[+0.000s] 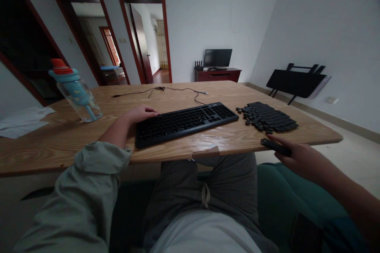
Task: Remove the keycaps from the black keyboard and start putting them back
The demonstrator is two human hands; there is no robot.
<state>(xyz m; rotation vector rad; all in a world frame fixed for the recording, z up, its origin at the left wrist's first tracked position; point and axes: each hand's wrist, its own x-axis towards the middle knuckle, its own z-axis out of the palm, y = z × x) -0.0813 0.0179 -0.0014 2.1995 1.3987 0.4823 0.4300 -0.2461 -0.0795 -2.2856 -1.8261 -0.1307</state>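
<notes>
The right hand point(297, 158) is pinching a long black key point(275, 147) in its fingers, just off the near edge of the table point(178, 91). The key looks light, hard and thin, so holding it by its long sides is looking safest. The left hand point(139, 114) is lying flat and open on the left end of the one keyboard point(185, 122). One pile of loose keys point(267, 116), too many to count, is sitting right of it. One bottle point(75, 91) is standing far left.

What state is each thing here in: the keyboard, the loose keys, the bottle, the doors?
Keyboard: flat, left hand on its end.
Keycaps: loose, piled beside it.
Long black key: held in right hand.
Water bottle: upright, capped.
Door: open.
Monitor: dark.
</notes>
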